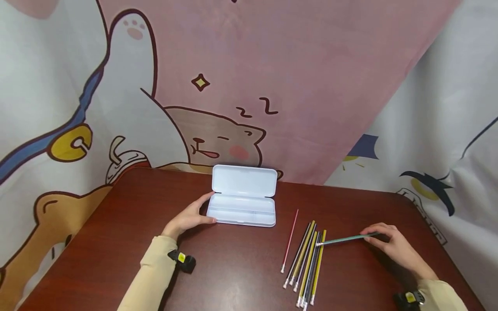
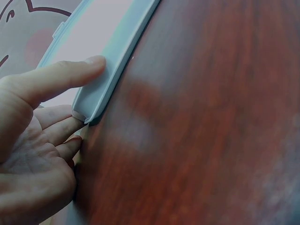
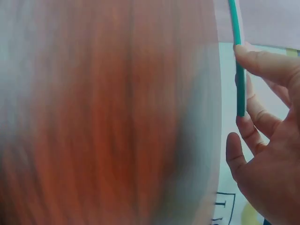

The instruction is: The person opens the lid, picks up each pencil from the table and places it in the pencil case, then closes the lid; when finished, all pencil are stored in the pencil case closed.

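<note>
A white pencil case (image 1: 242, 211) lies on the table with its lid (image 1: 244, 181) raised at the back; the tray shows divided compartments. My left hand (image 1: 191, 218) grips the case's left end, the thumb (image 2: 79, 74) over its rim and the fingers around the corner. Out to the right, my right hand (image 1: 393, 246) pinches a green pencil (image 1: 346, 239) between thumb and fingers near its unerasered end. The eraser end of that pencil points left, over a loose bunch of pencils (image 1: 307, 263) in yellow and dark colours. Beside the bunch, a red pencil (image 1: 289, 242) lies apart.
The dark red-brown table (image 1: 233, 268) carries the case and the pencils. Behind it, a printed cloth (image 1: 311, 86) with cartoon animals hangs close to the table's back edge and along both sides.
</note>
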A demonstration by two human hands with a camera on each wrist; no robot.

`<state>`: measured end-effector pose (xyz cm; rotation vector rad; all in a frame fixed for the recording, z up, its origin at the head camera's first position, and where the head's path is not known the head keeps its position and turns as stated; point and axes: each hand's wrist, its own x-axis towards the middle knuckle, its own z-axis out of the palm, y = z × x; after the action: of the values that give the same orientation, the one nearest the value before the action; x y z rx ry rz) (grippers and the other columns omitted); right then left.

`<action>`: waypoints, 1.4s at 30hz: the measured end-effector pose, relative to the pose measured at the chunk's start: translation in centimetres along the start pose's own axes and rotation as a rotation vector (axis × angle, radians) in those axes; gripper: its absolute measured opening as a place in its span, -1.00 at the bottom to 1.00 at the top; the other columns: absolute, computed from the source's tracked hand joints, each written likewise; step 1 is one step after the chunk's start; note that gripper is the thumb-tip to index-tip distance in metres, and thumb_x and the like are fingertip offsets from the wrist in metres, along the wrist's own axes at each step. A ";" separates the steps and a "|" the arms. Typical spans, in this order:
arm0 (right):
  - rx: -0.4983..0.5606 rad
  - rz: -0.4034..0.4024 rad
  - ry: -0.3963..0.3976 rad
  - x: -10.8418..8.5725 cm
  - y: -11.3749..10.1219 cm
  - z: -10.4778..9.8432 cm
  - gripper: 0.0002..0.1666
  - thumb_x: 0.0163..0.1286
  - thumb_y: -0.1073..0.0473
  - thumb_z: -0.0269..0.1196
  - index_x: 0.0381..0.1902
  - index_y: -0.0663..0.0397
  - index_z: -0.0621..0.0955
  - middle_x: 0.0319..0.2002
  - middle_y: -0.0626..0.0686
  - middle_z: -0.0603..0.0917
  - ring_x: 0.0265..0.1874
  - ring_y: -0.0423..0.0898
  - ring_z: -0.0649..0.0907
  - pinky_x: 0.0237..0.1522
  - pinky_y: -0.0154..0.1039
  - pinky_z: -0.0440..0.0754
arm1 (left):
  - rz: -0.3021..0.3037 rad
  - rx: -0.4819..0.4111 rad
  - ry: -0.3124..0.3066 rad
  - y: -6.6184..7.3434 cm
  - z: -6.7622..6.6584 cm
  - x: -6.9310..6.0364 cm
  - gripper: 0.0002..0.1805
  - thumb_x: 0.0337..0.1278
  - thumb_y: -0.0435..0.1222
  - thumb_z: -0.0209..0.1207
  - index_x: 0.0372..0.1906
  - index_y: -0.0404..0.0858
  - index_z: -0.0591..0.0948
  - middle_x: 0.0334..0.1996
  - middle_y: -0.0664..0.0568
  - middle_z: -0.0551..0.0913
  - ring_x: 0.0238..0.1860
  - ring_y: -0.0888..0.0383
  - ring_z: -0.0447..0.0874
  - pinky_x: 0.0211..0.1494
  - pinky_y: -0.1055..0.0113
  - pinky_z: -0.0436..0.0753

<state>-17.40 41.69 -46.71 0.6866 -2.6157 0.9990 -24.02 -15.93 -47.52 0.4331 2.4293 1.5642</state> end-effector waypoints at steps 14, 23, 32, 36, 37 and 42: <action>0.004 0.173 0.042 1.7 -2.5 2.4 -0.83 0.24 0.33 0.35 -0.20 0.07 0.71 -0.22 -0.03 0.66 -0.23 -0.19 0.38 -0.27 -0.36 0.31 | -0.016 0.001 -0.003 0.6 0.1 -0.2 -0.02 -0.11 -0.36 0.41 0.46 -0.33 0.15 0.40 -0.31 0.16 0.39 -0.19 0.08 0.37 -0.20 0.01; 0.048 0.163 0.011 3.3 -3.9 4.2 -0.84 0.25 0.32 0.34 -0.20 0.03 0.71 -0.25 -0.03 0.66 -0.25 -0.15 0.41 -0.25 -0.26 0.28 | -0.017 -0.007 0.005 1.6 0.2 -0.6 -0.05 -0.09 -0.44 0.37 0.45 -0.41 0.13 0.39 -0.37 0.14 0.38 -0.24 0.06 0.36 -0.23 -0.01; 0.112 0.179 -0.031 5.6 -5.7 6.2 -0.86 0.29 0.30 0.32 -0.19 0.07 0.71 -0.26 -0.05 0.65 -0.25 -0.18 0.51 -0.22 -0.32 0.42 | -0.028 -0.002 0.005 2.2 0.0 -1.0 -0.07 -0.06 -0.45 0.35 0.44 -0.43 0.12 0.39 -0.39 0.13 0.38 -0.27 0.04 0.35 -0.25 -0.01; 0.176 0.194 -0.026 6.5 -6.5 7.4 -0.86 0.31 0.29 0.30 -0.18 0.12 0.70 -0.24 0.01 0.64 -0.26 -0.16 0.52 -0.25 -0.31 0.46 | -0.037 0.012 0.013 0.4 0.0 -0.3 -0.03 -0.08 -0.38 0.39 0.46 -0.34 0.14 0.41 -0.32 0.13 0.40 -0.22 0.03 0.36 -0.24 -0.02; 0.191 0.198 -0.024 6.7 -6.6 7.7 -0.86 0.31 0.29 0.29 -0.17 0.13 0.70 -0.24 0.02 0.64 -0.26 -0.15 0.52 -0.25 -0.31 0.46 | -0.038 0.013 0.011 0.1 0.0 -0.2 -0.02 -0.08 -0.37 0.40 0.47 -0.32 0.14 0.41 -0.31 0.14 0.40 -0.21 0.04 0.36 -0.23 -0.02; 0.249 0.200 0.008 7.7 -8.4 9.1 -0.86 0.30 0.36 0.28 -0.18 0.20 0.70 -0.25 0.10 0.64 -0.32 -0.13 0.51 -0.34 -0.30 0.46 | -0.033 0.017 -0.001 -0.3 0.0 0.1 -0.01 -0.11 -0.32 0.42 0.47 -0.29 0.16 0.42 -0.27 0.15 0.40 -0.17 0.05 0.37 -0.20 0.00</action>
<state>-20.30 27.47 -45.69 0.4774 -2.6179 1.3999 -24.18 -15.97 -47.82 0.3938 2.4380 1.5312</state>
